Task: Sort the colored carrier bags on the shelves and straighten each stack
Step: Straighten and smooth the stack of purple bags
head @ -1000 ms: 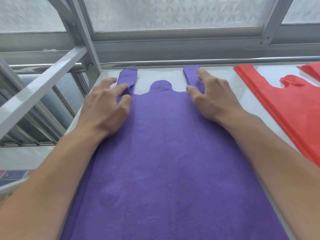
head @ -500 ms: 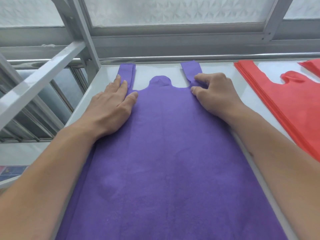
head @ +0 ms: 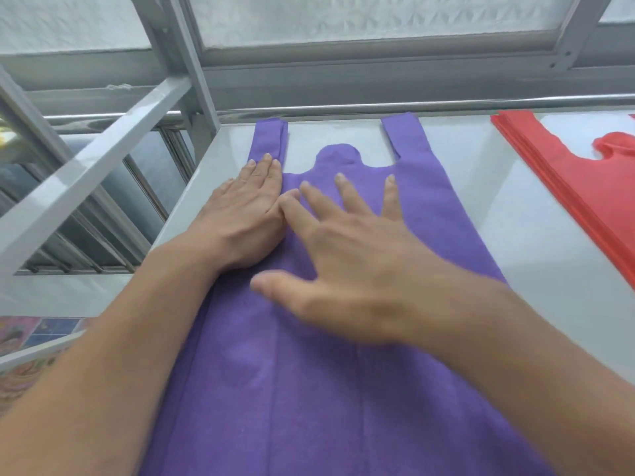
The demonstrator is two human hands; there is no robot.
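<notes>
A stack of purple carrier bags (head: 343,389) lies flat on the grey shelf (head: 488,201), handles pointing to the back rail. My left hand (head: 247,214) presses flat on the stack's upper left part, fingertips at the foot of the left handle. My right hand (head: 347,266) is spread with straight fingers over the middle of the stack, slightly blurred; whether it touches the fabric I cannot tell. A stack of red carrier bags (head: 577,187) lies at the right of the shelf.
A grey metal upright (head: 192,60) and a slanted brace (head: 89,166) of the shelf frame stand at the left. A steel rail (head: 446,104) runs along the shelf's back edge under the frosted window. A colourful patterned surface (head: 27,341) shows at lower left.
My right hand has left the right handle and swept left and toward me, fingers now spread over the stack's middle. My left hand stays flat by the left handle.
</notes>
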